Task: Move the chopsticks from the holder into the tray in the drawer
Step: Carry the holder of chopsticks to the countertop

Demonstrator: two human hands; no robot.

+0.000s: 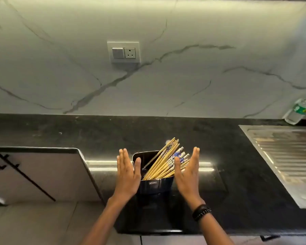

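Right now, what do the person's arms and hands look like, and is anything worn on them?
No gloves: the left hand and the right hand are both bare. No sleeves show anywhere up to the frame's edge. The right wrist carries a black wristband with a row of small pale beads or studs along it. The left wrist bears nothing, and I see no rings.

Wooden chopsticks, glossy dark holder, polished black counter.
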